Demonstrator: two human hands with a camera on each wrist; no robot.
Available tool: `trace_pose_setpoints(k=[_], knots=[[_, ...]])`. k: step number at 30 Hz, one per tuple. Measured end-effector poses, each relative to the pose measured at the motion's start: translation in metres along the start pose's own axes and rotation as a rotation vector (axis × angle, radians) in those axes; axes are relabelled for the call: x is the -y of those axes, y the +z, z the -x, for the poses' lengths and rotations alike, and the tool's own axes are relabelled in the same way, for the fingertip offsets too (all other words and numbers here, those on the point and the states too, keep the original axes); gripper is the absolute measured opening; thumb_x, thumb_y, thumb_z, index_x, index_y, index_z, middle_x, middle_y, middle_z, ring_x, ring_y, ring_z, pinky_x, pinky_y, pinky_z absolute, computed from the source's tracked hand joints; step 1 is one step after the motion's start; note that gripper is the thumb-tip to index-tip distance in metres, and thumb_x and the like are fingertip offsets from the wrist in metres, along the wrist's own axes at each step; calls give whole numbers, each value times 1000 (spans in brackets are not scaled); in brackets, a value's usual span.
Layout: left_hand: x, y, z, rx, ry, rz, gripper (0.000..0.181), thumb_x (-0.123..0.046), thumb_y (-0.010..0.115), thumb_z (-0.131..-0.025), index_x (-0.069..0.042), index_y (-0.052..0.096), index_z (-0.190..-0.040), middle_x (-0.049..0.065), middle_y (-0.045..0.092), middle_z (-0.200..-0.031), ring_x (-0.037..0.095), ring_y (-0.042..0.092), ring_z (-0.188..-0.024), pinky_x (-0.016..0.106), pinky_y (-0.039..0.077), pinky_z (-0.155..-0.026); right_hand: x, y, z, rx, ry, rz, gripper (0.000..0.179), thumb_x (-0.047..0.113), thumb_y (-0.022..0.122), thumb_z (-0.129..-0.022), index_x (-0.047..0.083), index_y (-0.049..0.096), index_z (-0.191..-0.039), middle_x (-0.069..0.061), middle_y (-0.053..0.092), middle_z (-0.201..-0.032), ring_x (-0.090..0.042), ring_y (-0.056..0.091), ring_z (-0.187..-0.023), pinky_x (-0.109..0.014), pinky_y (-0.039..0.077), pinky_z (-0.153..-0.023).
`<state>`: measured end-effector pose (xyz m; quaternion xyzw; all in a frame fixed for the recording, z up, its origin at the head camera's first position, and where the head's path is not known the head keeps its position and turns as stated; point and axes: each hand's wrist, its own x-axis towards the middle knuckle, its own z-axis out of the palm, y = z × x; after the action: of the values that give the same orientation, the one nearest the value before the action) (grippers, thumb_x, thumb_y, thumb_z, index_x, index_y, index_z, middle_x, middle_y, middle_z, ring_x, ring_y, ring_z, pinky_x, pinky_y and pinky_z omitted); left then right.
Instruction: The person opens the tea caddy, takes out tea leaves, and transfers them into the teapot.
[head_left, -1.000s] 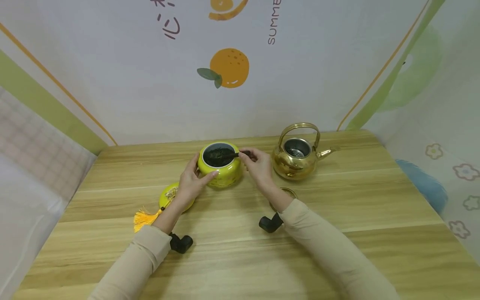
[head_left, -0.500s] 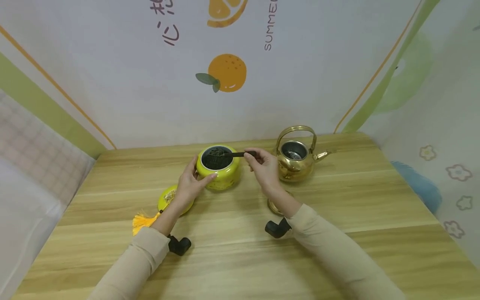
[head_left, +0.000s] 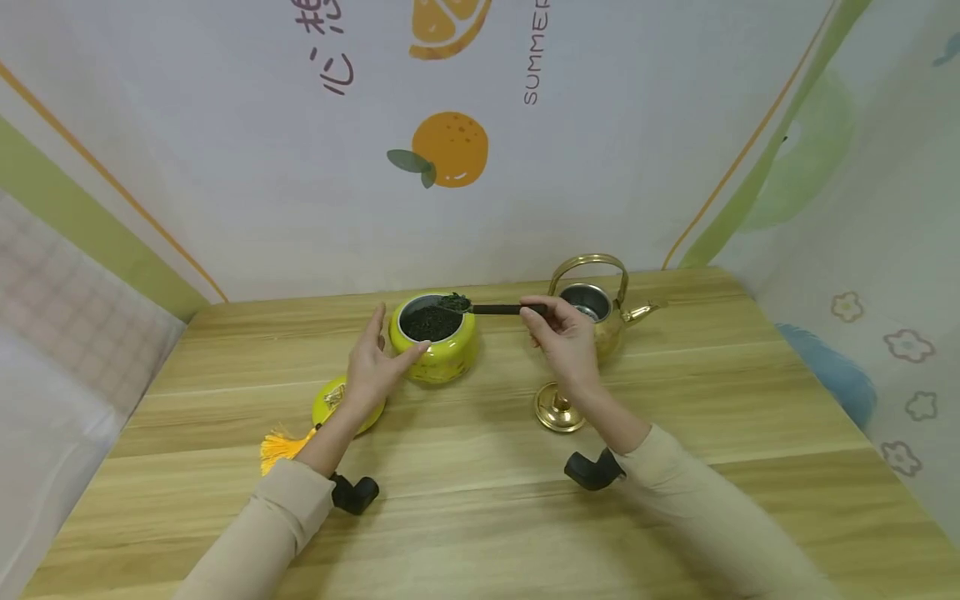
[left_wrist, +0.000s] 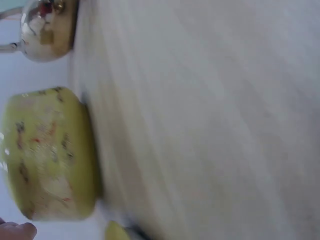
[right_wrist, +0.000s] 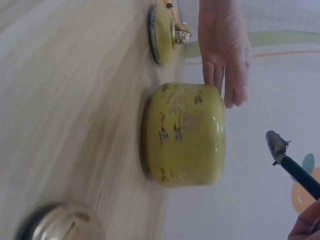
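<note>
My right hand [head_left: 567, 346] pinches the dark handle of a tea scoop [head_left: 495, 309], whose bowl carries a heap of dark tea leaves [head_left: 453, 302] over the rim of a yellow jar [head_left: 442, 367]. The right wrist view shows the loaded scoop [right_wrist: 300, 172] raised above the level of the jar [right_wrist: 185, 132]. Fairly straight fingers of my left hand [head_left: 371, 371] lie at the jar's left side, with the thumb by its front rim. More leaves fill the jar. Partly behind my right hand stands a gold kettle [head_left: 609, 343], its top uncovered.
Under my left forearm lies the yellow jar lid [head_left: 327, 402] with an orange tassel [head_left: 281, 448]. A gold kettle lid [head_left: 557, 410] rests beside my right wrist. Black wrist-mounted pieces sit below both hands. A printed cloth hangs behind the wooden table [head_left: 465, 517].
The scoop has come up out of the jar with leaves on it, and my right hand has moved right toward the kettle. My left fingers have straightened and loosened at the jar.
</note>
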<state>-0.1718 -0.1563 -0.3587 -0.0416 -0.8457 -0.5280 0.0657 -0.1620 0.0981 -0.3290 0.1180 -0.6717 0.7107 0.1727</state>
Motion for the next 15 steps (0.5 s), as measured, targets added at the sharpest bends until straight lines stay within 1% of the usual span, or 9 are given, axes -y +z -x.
trace_pose_setpoints(k=[3, 7, 11, 14, 15], knots=[[-9, 4, 0, -16, 52, 41, 91, -30, 72, -84, -4, 15, -150, 8, 15, -157, 29, 20, -142, 35, 25, -114, 5, -16, 2, -17, -23, -22, 20, 2, 64, -88, -10, 63, -103, 3, 56, -68, -6, 46, -56, -17, 40, -49], [-26, 14, 3, 9, 109, 125, 86, -24, 71, -85, -5, 17, -150, 8, 18, -156, 21, 19, -143, 32, 24, -115, 11, -39, 5, -47, -51, -56, 18, -2, 63, -87, -13, 62, -101, 1, 57, -66, -8, 45, -54, -16, 40, -48], [-42, 28, 5, 73, 124, 191, 84, -19, 71, -85, -6, 18, -150, 6, 20, -156, 17, 21, -142, 30, 26, -114, 16, -64, 9, -91, -65, -52, 11, -4, 63, -86, -4, 68, -96, 1, 59, -67, -9, 47, -53, -17, 41, -48], [-51, 43, 4, 134, 132, 237, 83, -17, 70, -86, -6, 19, -150, 6, 21, -156, 18, 23, -142, 30, 27, -113, 20, -81, 12, -130, -69, -63, 13, -5, 62, -87, 2, 70, -94, 1, 60, -69, -9, 47, -53, -17, 42, -49], [-54, 48, 4, 155, 134, 247, 83, -16, 70, -86, -6, 19, -150, 7, 21, -156, 18, 24, -142, 30, 27, -113, 21, -86, 13, -144, -67, -72, 13, -5, 62, -87, 2, 70, -94, 1, 60, -70, -9, 47, -53, -17, 42, -49]])
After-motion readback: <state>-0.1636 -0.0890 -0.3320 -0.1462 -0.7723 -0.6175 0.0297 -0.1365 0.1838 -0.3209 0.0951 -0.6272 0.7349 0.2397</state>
